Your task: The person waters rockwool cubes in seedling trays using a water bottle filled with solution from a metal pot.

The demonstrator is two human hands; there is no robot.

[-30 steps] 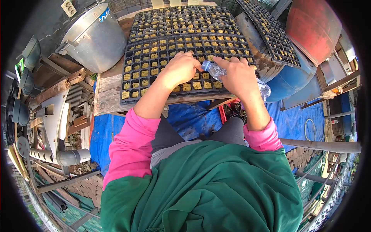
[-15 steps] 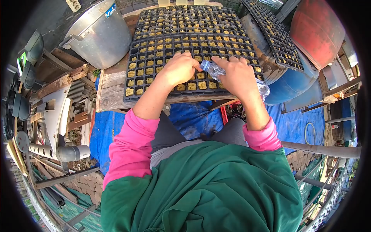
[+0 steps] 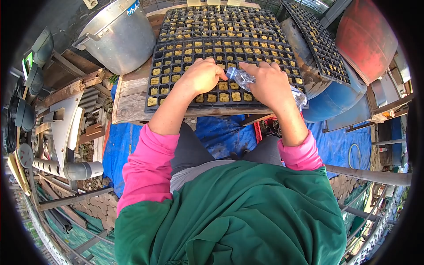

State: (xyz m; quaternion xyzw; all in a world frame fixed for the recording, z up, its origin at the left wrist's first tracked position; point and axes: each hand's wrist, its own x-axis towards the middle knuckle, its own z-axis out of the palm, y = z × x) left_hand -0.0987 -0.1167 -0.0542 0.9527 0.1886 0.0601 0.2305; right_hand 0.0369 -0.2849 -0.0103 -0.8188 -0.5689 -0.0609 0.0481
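Observation:
A clear plastic bottle (image 3: pixel 240 77) with a blue neck lies tilted in my right hand (image 3: pixel 270 86), whose fingers wrap around it. Its neck points left, close to the fingertips of my left hand (image 3: pixel 201 78). That hand is closed, thumb and fingers drawn together above the cells; whatever they hold, if anything, is hidden. Both hands are over the near black seedling tray (image 3: pixel 174 104), which has pale yellowish plugs (image 3: pixel 224 96) in its cells. Behind it is another black seedling tray (image 3: pixel 225 22), with thin sprouts or straw-like bits on top.
The trays rest on a wooden table (image 3: pixel 129 99). A large metal pot (image 3: pixel 119 42) stands at its left. To the right are another seedling tray (image 3: pixel 320 46), a blue barrel (image 3: pixel 338 99) and a red barrel (image 3: pixel 366 39). Blue tarp (image 3: pixel 221 137) covers ground below.
The view has shifted slightly, so the trays and pot appear farther right and higher. My hands keep nearly the same pose, with the bottle still in my right hand.

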